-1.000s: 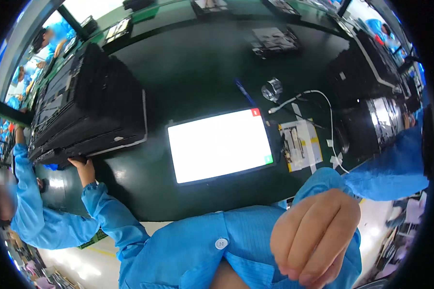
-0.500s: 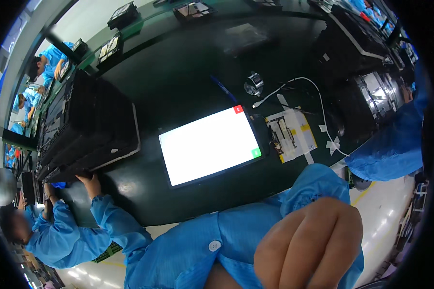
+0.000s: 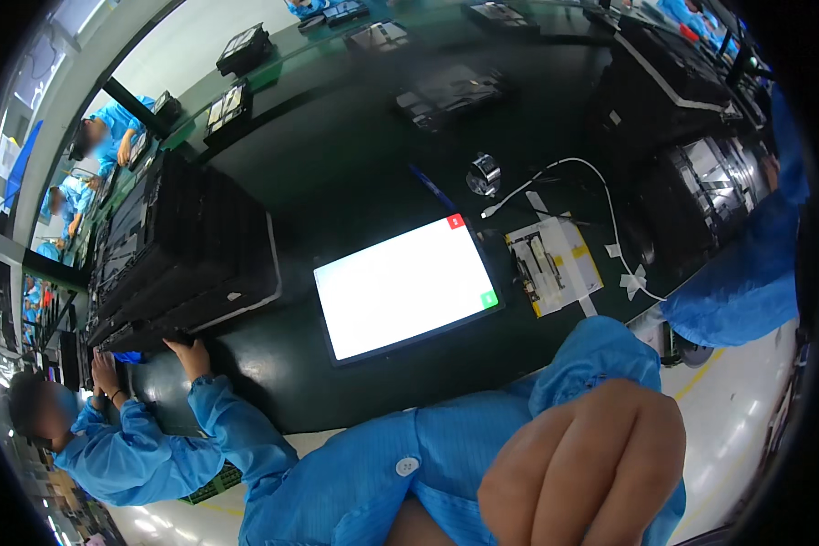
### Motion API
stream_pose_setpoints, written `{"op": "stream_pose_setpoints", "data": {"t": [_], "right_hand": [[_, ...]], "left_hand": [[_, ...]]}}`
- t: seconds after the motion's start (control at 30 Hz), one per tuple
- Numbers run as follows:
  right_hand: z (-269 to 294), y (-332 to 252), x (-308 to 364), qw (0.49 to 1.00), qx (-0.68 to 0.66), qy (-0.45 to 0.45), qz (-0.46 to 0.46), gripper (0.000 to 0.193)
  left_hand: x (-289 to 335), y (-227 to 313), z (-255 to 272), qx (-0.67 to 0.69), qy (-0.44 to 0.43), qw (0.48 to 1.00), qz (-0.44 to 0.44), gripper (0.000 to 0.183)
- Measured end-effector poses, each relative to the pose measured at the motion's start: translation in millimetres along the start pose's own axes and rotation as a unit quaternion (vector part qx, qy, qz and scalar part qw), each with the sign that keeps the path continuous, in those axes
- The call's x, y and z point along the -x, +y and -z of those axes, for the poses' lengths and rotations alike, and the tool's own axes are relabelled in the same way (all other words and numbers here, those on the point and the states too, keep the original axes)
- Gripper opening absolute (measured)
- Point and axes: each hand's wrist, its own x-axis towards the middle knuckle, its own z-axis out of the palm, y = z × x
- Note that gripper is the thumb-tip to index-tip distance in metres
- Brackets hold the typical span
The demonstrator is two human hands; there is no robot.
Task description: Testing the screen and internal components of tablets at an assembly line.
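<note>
At the near end of a stack of black trays (image 3: 218, 246), my left hand (image 3: 189, 358) touches the table beside the lowest tray, its fingers spread and partly in shadow. My right hand (image 3: 591, 469) is raised close to the camera, fingers curled together; whatever they may hold is hidden behind them. Between the hands, on the dark green table (image 3: 337, 177), lies a tablet (image 3: 409, 289) with a lit white screen, a red square in one corner and a green one in another. Right of it is an opened device part (image 3: 553, 264) with yellow edges and exposed boards.
A white cable (image 3: 601, 177) is taped to the table, near a tape roll (image 3: 483, 174) and a blue pen (image 3: 430, 187). More black trays (image 3: 664, 82) stand at right, beside a blue sleeve (image 3: 737, 282). A co-worker (image 3: 123, 455) sits at left; a shelf with devices (image 3: 378, 38) runs along the back.
The view has shifted slightly, so the table things appear a little lower and farther right. My hands keep nearly the same poses. The co-worker's hand at left has moved.
</note>
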Motion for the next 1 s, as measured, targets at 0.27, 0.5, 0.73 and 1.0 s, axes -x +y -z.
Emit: {"op": "stream_pose_setpoints", "data": {"t": [0.27, 0.5, 0.73, 1.0], "right_hand": [[-27, 11, 1, 0.989, 0.058, 0.105, 0.083, 0.021], [-61, 9, -16, 0.95, 0.251, 0.187, 0.02, 0.027], [-40, 35, -5, 0.98, 0.162, -0.115, -0.03, 0.021], [-71, 9, -30, 0.735, 0.621, -0.194, -0.191, 0.015]], "left_hand": [[-3, -7, 2, -0.049, 0.025, 0.998, -0.038, 0.083], [4, 12, -19, -0.111, 0.038, 0.991, -0.072, 0.083], [20, 36, -6, -0.082, 0.025, 0.996, -0.015, 0.082], [20, 31, -2, -0.066, 0.015, 0.998, -0.015, 0.085]]}}
